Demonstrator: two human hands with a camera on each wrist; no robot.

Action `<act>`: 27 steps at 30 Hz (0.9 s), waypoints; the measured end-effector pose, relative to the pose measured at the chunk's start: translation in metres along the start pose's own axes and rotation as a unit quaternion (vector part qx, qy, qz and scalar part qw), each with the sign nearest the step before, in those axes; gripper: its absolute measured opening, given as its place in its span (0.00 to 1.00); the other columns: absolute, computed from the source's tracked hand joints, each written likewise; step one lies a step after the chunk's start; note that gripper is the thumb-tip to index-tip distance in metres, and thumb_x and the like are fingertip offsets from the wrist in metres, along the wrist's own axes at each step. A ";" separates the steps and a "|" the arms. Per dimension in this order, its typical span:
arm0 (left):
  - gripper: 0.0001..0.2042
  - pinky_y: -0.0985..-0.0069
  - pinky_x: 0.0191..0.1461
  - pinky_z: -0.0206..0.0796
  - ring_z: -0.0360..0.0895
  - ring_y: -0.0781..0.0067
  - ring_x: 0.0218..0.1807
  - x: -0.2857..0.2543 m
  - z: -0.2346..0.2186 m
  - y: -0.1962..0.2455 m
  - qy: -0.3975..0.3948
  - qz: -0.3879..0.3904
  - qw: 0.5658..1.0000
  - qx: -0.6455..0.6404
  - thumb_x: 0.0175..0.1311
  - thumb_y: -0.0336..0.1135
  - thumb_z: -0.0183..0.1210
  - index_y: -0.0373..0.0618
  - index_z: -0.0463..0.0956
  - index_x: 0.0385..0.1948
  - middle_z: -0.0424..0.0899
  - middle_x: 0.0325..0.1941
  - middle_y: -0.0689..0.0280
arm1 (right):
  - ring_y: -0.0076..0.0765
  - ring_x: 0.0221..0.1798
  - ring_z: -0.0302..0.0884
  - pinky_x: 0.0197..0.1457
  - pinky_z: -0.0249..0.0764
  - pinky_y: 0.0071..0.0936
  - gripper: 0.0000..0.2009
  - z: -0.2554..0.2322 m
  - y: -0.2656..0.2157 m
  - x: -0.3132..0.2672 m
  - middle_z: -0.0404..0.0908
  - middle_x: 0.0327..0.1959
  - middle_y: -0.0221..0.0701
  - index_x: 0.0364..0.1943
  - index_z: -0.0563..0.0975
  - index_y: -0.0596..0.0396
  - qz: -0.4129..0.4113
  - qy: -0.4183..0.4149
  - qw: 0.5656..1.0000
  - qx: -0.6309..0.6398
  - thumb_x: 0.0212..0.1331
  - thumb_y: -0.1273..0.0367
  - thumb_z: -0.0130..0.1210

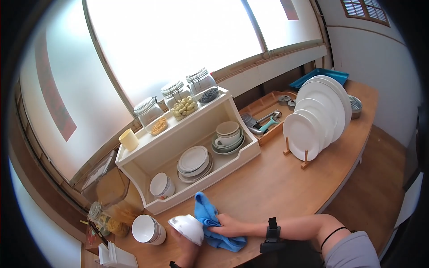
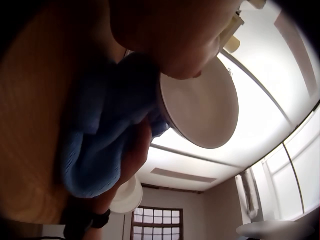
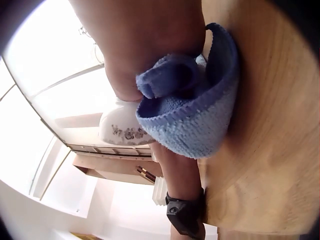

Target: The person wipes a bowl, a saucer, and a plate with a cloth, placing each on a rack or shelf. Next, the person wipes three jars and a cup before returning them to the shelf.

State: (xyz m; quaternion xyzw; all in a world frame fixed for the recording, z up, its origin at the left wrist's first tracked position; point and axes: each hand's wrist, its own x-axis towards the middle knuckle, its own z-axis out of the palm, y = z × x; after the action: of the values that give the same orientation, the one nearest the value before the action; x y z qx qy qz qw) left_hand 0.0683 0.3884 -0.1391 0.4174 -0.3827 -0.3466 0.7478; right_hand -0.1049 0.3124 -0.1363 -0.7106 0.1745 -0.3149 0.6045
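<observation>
My left hand [image 1: 187,247] grips a white bowl [image 1: 188,227], tilted on its side, low over the front of the table. A floral print on the outside of the bowl [image 3: 122,125] shows in the right wrist view. The left wrist view shows its plain white inside. Bunched in my right hand [image 1: 229,226] is a blue cloth [image 1: 205,209], held right against the bowl's right side. Part of the cloth [image 3: 197,132] hangs in a loose fold below the fingers, close over the wood. The cloth hides some of the right fingers.
Left of my hands stand stacked white bowls [image 1: 145,229] and a white container [image 1: 117,257]. Behind is a cream shelf [image 1: 210,182] with dishes inside and glass jars [image 1: 182,100] on top. At right, white plates [image 1: 301,136] stand in a wooden rack [image 1: 305,161] beside a utensil tray [image 1: 263,142].
</observation>
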 end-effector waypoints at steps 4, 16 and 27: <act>0.10 0.74 0.43 0.73 0.78 0.70 0.40 0.019 -0.004 -0.001 0.059 0.035 0.996 0.053 0.67 0.29 0.49 0.44 0.65 0.48 0.77 0.42 0.63 | 0.25 0.34 0.76 0.41 0.73 0.28 0.09 -0.004 -0.025 -0.011 0.82 0.30 0.33 0.37 0.78 0.60 -0.076 -0.046 0.990 -0.108 0.55 0.70 0.56; 0.11 0.78 0.43 0.75 0.78 0.76 0.37 -0.003 0.005 -0.004 -0.145 -0.108 0.980 0.081 0.57 0.20 0.59 0.43 0.69 0.38 0.80 0.36 0.65 | 0.18 0.32 0.71 0.36 0.70 0.23 0.08 -0.010 -0.037 -0.009 0.79 0.27 0.26 0.35 0.79 0.60 -0.097 0.122 0.983 0.101 0.60 0.69 0.55; 0.20 0.63 0.60 0.66 0.73 0.64 0.54 0.006 0.034 0.006 -0.199 -0.239 0.950 0.012 0.70 0.47 0.43 0.44 0.67 0.55 0.75 0.52 0.59 | 0.27 0.42 0.75 0.47 0.71 0.28 0.14 0.002 -0.007 0.001 0.80 0.39 0.35 0.46 0.74 0.61 -0.035 0.099 0.990 0.099 0.62 0.66 0.54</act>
State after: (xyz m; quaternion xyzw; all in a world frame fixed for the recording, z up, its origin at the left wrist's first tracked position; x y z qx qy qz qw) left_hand 0.0430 0.3730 -0.1200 0.4283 -0.4171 -0.5866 0.5463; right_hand -0.1040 0.3147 -0.1292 -0.6183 0.1763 -0.4207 0.6401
